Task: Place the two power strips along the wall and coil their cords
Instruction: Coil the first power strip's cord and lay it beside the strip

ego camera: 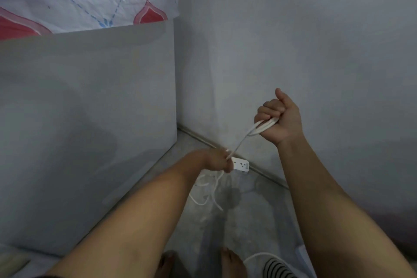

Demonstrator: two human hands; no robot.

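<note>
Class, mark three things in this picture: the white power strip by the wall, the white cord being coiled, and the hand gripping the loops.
white power strip (241, 165): head view, its socket face.
white cord (242, 140): head view, taut stretch between hands.
right hand (279, 117): head view, back of fist.

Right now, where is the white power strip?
The power strip lies on the floor against the wall's base, centre of view, just right of the left hand.

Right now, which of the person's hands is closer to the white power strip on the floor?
Left. The left hand pinches the cord just in front of the power strip, overlapping its end in the view. The right hand is raised well above it, gripping cord loops.
</note>
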